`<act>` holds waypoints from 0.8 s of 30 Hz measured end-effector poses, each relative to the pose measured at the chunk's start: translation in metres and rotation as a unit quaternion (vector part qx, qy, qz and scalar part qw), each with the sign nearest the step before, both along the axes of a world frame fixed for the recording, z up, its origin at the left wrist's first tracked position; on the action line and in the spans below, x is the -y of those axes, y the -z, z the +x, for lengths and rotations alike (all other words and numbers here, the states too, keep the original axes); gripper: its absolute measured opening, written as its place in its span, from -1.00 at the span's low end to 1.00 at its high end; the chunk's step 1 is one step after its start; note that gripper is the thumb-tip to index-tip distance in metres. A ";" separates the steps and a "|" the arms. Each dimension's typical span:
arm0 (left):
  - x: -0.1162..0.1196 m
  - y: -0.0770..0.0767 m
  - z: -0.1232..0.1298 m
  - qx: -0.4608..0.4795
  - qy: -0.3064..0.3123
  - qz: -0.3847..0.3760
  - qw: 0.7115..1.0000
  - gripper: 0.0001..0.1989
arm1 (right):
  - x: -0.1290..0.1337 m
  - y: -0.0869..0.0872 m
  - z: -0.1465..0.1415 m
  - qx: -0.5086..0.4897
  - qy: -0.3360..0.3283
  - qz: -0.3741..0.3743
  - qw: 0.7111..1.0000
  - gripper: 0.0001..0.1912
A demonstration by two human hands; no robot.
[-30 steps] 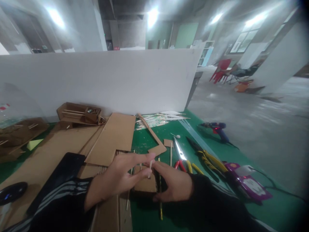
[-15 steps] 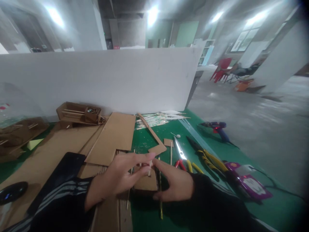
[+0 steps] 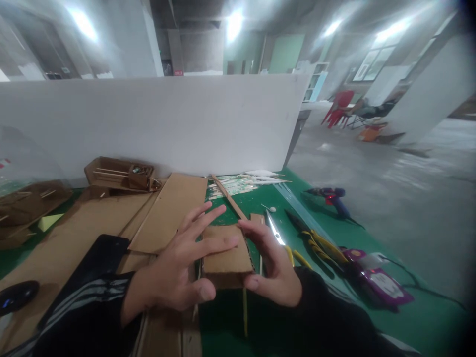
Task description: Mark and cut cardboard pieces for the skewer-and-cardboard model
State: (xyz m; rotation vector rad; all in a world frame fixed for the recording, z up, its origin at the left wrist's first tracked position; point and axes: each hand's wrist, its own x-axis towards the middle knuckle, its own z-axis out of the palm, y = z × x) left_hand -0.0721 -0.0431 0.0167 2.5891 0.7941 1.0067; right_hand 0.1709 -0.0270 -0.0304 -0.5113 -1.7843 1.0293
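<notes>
A small cardboard box (image 3: 225, 262) sits on the green tabletop (image 3: 223, 327) right in front of the person, between both hands. Its flat top is on and its near wall stands, so the shell looks largely formed; from here the inside and far side are hidden, and I can't tell whether they are finished. The left hand (image 3: 182, 255) has its fingers spread, the forefinger lying on the top. The right hand (image 3: 275, 267) has its grip clamped on the box's right side, thumb at the near corner, forefinger at the far one. A yellow stick (image 3: 245, 312) pokes out below. Loose sticks (image 3: 235, 185) and a cardboard sheet (image 3: 174, 208) lie beyond, apparently unused; the pliers (image 3: 312, 237) rest untouched.
</notes>
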 end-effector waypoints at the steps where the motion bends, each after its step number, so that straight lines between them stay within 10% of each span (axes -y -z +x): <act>1: 0.000 0.000 0.000 0.001 -0.001 -0.001 1.000 -0.33 | 0.000 -0.001 0.000 0.004 -0.007 -0.003 1.000 -0.20; 10: 0.001 -0.004 0.002 0.005 -0.004 -0.017 1.000 -0.33 | -0.008 -0.002 0.010 -0.007 -0.009 -0.012 1.000 -0.28; 19: 0.002 -0.002 0.002 0.014 -0.010 -0.009 1.000 -0.33 | -0.005 0.005 0.004 0.383 -0.069 -0.042 0.920 0.24; 24: 0.001 -0.003 0.002 0.011 -0.007 -0.004 1.000 -0.34 | -0.004 -0.001 0.002 0.204 -0.030 0.002 0.978 -0.09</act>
